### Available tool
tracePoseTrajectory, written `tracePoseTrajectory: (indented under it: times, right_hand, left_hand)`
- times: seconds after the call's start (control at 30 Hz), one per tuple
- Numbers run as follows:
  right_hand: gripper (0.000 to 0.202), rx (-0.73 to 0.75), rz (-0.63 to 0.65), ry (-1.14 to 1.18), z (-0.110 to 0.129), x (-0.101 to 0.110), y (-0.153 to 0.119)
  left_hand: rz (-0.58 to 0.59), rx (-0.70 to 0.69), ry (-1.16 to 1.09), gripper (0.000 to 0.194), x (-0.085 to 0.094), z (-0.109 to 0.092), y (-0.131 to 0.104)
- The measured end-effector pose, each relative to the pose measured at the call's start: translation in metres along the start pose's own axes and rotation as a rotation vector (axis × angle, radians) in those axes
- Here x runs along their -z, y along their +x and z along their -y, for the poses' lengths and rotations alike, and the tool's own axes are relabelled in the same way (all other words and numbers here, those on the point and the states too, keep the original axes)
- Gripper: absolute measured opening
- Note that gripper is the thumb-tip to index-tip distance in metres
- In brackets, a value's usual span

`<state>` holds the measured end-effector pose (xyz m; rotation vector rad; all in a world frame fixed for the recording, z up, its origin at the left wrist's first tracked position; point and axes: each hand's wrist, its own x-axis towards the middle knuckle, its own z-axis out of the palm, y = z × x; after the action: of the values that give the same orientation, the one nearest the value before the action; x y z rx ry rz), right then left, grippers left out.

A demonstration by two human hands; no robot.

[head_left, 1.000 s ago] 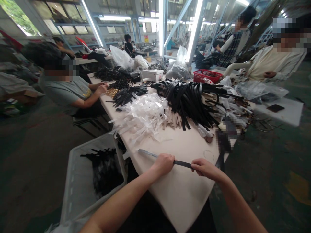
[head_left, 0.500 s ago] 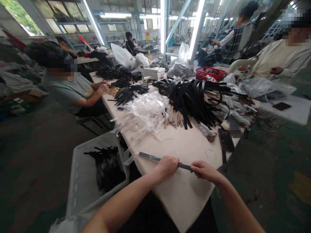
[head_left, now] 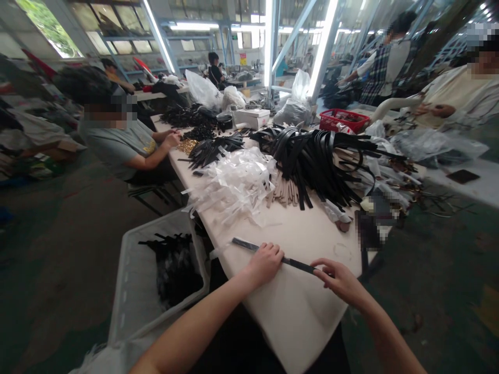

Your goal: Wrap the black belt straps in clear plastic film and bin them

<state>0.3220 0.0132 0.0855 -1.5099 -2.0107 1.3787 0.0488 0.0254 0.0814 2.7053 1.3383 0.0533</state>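
A narrow black strap (head_left: 298,265) lies slantwise over the near part of the pale table (head_left: 288,317). My left hand (head_left: 267,261) is closed around its middle, pressing it down near the tabletop. At the strap's right end, my right hand (head_left: 331,277) pinches it between thumb and fingers, the other fingers slightly raised. The strap's left end sticks out past my left hand and looks greyish. Just beyond my hands lies a heap of white film strips (head_left: 237,187).
A big bundle of black straps (head_left: 312,161) spreads behind the white heap. On the floor at left stands a white bin (head_left: 130,280) holding black strips. A red basket (head_left: 343,120) sits farther back. A seated person (head_left: 128,145) works at the table's left side.
My right hand's fingers have loosened and lifted slightly at the strap's end. My left hand stays on the strap. The whole view has shifted a little.
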Motion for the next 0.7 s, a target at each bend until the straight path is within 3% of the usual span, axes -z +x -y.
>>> tracePoseTrajectory:
  times: [0.13, 0.23, 0.33, 0.43, 0.57, 0.7]
  right_hand:
    - [0.054, 0.114, -0.096, -0.201, 0.012, -0.002, -0.002]
    - [0.030, 0.152, -0.130, -0.273, 0.020, -0.007, 0.005]
    - [0.035, 0.115, -0.132, -0.286, 0.021, -0.009, 0.017]
    - [0.042, 0.036, -0.033, -0.160, 0.014, -0.011, 0.028]
    - [0.041, -0.072, 0.175, 0.094, -0.005, -0.010, 0.030]
    - [0.042, -0.120, 0.281, 0.180, -0.021, -0.007, 0.028]
  left_hand:
    - [0.083, -0.041, -0.080, 0.018, 0.003, 0.017, 0.000]
    - [0.115, -0.031, -0.124, 0.033, 0.010, 0.017, 0.007]
    - [0.077, -0.042, -0.096, 0.037, 0.014, 0.011, 0.013]
    - [0.046, -0.031, -0.044, 0.031, 0.009, 0.005, 0.017]
    - [0.093, 0.014, -0.035, 0.012, -0.004, 0.006, 0.020]
    - [0.108, 0.012, -0.038, 0.012, -0.014, 0.006, 0.025]
